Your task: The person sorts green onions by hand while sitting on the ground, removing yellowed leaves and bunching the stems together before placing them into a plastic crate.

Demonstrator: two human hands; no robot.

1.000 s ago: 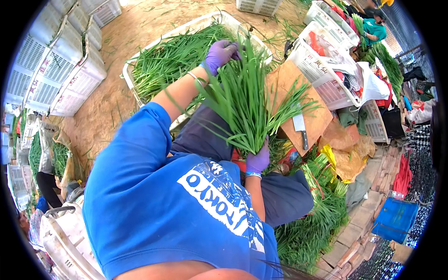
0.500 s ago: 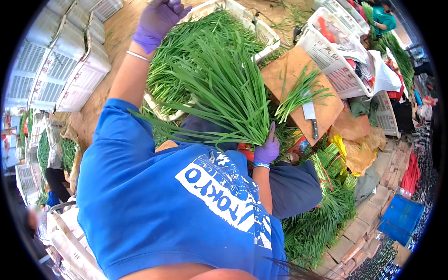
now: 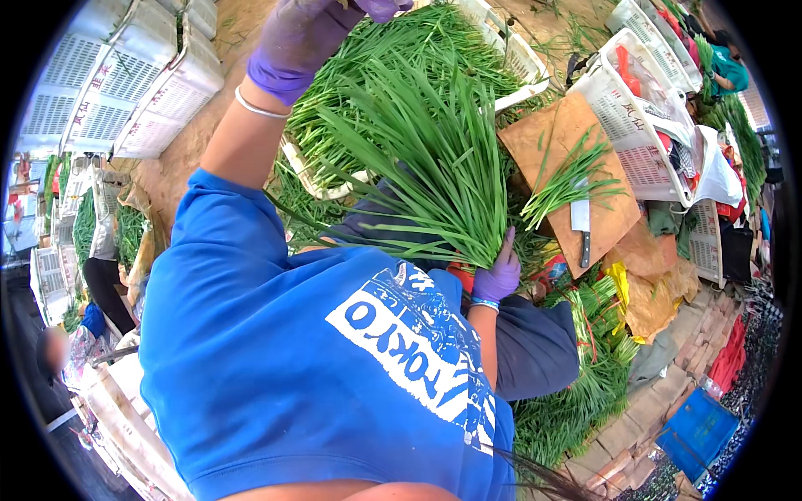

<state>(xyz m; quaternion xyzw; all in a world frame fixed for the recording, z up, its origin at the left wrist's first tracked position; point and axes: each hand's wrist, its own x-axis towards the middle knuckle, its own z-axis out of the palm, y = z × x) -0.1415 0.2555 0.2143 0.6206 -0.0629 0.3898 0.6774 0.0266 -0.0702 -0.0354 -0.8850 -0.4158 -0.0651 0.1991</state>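
Room to pass over the dirt floor [image 3: 185, 159], between the stacked crates [image 3: 109, 83] and the left arm [image 3: 238, 146]. Blocked between left hand [image 3: 313, 37] and right hand [image 3: 500, 275] by fanned leaves [image 3: 439, 167]. Right of the right hand, in the way: knife [image 3: 581, 219] and cut leaves [image 3: 572, 179] on the board [image 3: 535, 134], a crate [image 3: 622, 117] just beyond.

Head-worn fisheye view, facing downward

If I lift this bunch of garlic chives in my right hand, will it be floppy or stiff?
The bunch of garlic chives will likely flop at the tips, since its long, thin leaves fan out beyond your right hand. It looks light, being mostly slender leaves. Outer ones may slip loose, as no tie shows.
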